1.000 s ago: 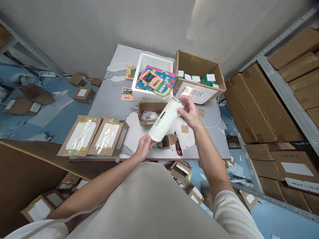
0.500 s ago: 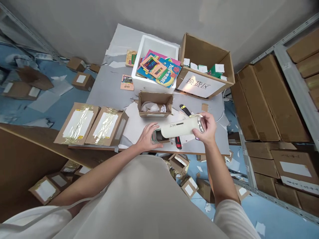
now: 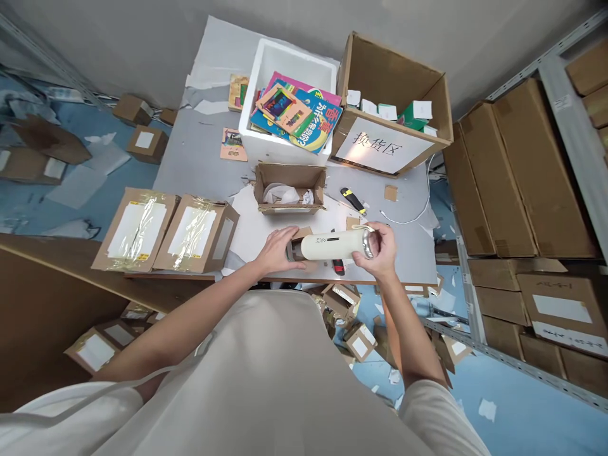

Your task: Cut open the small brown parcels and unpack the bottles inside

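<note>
A cream-white insulated bottle (image 3: 330,246) lies nearly level over the table's front edge, with dark print on its side. My right hand (image 3: 382,252) is wrapped round its shiny metal end, where a pale strap loop shows. My left hand (image 3: 279,251) grips a small narrow box (image 3: 295,249) with a dark inside, its mouth facing the bottle. The bottle's plain end is at that mouth; how far it reaches in, I cannot tell. Below the bottle lies a red-and-black cutter (image 3: 338,266), partly covered. Farther back is a yellow-and-black cutter (image 3: 353,201).
Behind my hands stands an open carton (image 3: 289,208) with crumpled wrapping. A white foam box (image 3: 285,151) with books and a big labelled carton (image 3: 387,142) with small boxes stand at the back. Two taped parcels (image 3: 192,237) sit left; shelving with cartons (image 3: 536,183) is on the right.
My right hand has brought the bottle slightly left and levelled it, its plain end now lined up with the small box's mouth. The whole view has shifted a little.
</note>
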`<control>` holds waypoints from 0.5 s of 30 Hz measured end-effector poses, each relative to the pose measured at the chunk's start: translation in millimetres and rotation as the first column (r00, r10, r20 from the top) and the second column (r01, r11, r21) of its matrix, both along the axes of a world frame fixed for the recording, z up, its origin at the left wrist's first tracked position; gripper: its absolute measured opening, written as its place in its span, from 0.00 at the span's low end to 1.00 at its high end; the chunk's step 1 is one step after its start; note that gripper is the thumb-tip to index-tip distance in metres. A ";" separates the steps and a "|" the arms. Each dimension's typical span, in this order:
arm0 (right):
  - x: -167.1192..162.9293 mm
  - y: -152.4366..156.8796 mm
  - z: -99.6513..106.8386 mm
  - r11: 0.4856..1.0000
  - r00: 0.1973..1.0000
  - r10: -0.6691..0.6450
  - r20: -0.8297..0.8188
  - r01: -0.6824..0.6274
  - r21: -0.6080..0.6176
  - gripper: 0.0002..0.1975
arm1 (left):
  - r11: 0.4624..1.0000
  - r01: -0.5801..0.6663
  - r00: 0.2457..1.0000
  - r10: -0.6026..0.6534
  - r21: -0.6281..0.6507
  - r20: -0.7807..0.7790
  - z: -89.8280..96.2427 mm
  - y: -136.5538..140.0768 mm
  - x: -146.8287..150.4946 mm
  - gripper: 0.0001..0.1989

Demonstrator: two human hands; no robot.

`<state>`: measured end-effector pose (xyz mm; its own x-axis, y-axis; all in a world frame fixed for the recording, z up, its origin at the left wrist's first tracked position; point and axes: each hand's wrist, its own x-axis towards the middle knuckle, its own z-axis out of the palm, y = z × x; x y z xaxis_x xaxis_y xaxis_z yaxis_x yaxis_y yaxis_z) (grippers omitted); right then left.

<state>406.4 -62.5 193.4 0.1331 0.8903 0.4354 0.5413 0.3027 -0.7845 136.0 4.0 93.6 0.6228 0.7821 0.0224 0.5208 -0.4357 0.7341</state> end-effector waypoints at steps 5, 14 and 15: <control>-21.6 11.8 3.5 0.953 0.932 0.297 0.209 -0.273 -0.134 0.33 | 0.999 -0.029 0.999 0.030 -0.037 0.037 -12.9 1.2 -1.9 0.54; -70.6 55.7 -36.5 0.701 0.462 0.713 0.527 -0.443 -0.559 0.30 | 0.999 0.022 0.996 -0.019 -0.037 0.091 -15.2 14.5 -2.9 0.48; -72.9 58.2 -40.7 0.699 0.430 0.715 0.552 -0.435 -0.567 0.31 | 0.999 0.038 0.995 -0.034 -0.037 0.089 -14.4 16.0 -3.7 0.48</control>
